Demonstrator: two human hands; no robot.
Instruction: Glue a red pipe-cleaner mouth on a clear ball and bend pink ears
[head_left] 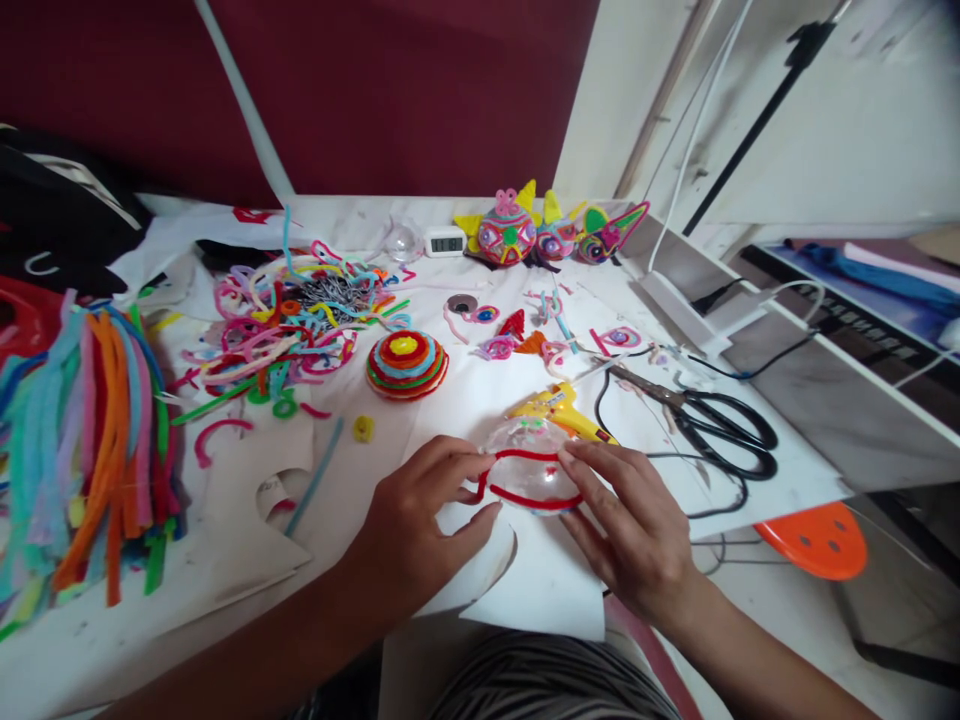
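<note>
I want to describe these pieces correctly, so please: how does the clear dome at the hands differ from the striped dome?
The clear dome is see-through, with a red strip along it; the striped dome is covered in coloured rings with a yellow top. The clear dome is between the left hand and right hand; the striped dome rests untouched on the table. Both look rounded.

Your dome (531, 476): smooth, glossy plastic
Your red strip (534, 455): matt, fuzzy
Your scissors (677, 400): metal, smooth plastic
Your paper (553, 590): matt, smooth
</note>
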